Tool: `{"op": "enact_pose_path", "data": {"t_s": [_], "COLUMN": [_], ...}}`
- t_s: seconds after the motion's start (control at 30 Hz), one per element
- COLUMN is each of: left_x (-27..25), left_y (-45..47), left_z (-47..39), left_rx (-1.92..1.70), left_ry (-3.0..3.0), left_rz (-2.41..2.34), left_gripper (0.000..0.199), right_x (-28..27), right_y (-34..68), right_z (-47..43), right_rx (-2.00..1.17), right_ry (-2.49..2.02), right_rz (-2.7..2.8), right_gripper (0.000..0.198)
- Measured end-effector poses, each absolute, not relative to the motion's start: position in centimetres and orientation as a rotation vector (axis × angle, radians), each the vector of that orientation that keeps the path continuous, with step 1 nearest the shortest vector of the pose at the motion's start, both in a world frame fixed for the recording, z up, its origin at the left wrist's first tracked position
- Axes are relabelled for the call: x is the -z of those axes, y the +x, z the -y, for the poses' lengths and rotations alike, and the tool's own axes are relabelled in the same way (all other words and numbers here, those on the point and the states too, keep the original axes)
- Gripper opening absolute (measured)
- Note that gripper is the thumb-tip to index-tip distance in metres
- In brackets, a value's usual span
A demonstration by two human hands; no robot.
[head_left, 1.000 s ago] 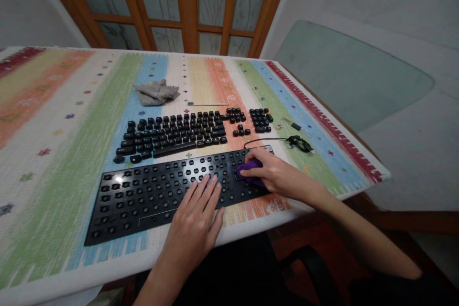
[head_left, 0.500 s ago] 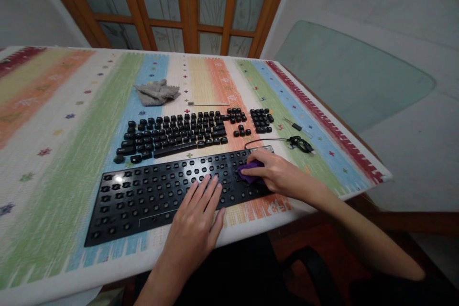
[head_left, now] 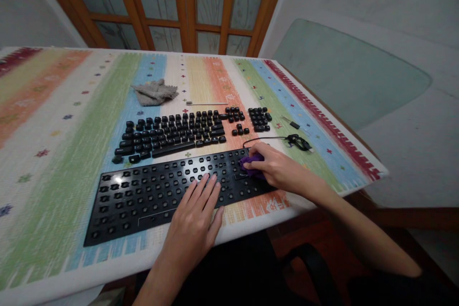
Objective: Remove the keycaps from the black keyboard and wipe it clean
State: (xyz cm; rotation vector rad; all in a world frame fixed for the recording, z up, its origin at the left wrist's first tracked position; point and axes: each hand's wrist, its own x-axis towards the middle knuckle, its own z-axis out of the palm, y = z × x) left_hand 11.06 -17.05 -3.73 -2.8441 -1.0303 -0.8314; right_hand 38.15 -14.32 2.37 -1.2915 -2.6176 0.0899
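Note:
A black keyboard (head_left: 143, 186) without its keycaps lies at a slant along the near edge of the table. My left hand (head_left: 197, 210) rests on its lower middle, fingers stretched out and holding nothing. Toward the keyboard's right end, my right hand (head_left: 274, 165) pinches a purple cloth (head_left: 253, 165) against the surface. The hand and cloth hide part of that end. Just behind the keyboard, the loose black keycaps (head_left: 172, 131) are laid out in rows like a keyboard layout, the long space bar (head_left: 174, 149) among them.
A crumpled grey cloth (head_left: 156, 92) lies farther back, with a thin brush (head_left: 206, 103) to its right. The coiled USB cable (head_left: 299, 142) and a small black-handled tool (head_left: 294, 124) are on the right. A striped tablecloth (head_left: 46, 191) covers the table. A chair armrest (head_left: 311, 263) shows below.
My right hand has moved the purple cloth slightly up the keyboard, away from me. My left hand stays in the same place on the keyboard. The view has shifted slightly.

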Motion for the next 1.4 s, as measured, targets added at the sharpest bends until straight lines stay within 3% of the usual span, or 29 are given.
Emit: {"op": "enact_pose_path", "data": {"t_s": [0.2,0.4,0.57,0.73,1.07,1.4], "left_x": [3.8,3.8,3.8,3.9,3.9,3.9], "left_y": [11.1,11.0,11.0,10.9,10.9,11.1], "left_z": [17.0,17.1,17.0,16.9,17.0,17.0], "left_rx": [0.852,0.846,0.820,0.810,0.844,0.858], "left_ry": [-2.843,-2.859,-2.849,-2.839,-2.837,-2.837], "left_rz": [1.029,1.051,1.023,1.016,1.012,1.033], "left_gripper": [0.041,0.042,0.043,0.042,0.042,0.041], "right_x": [-3.6,-2.8,-4.1,-4.3,-3.0,-2.9], "right_y": [37.9,37.8,38.1,38.8,39.7,41.0], "right_z": [13.9,14.3,14.2,13.9,15.1,14.1], "right_rx": [-0.108,-0.054,-0.002,-0.012,0.073,0.006], "right_ry": [-1.219,-1.323,-1.388,-1.362,-1.374,-1.327], "right_rz": [2.479,2.628,2.570,2.352,2.700,2.478], "right_gripper": [0.033,0.044,0.038,0.046,0.040,0.044]}}
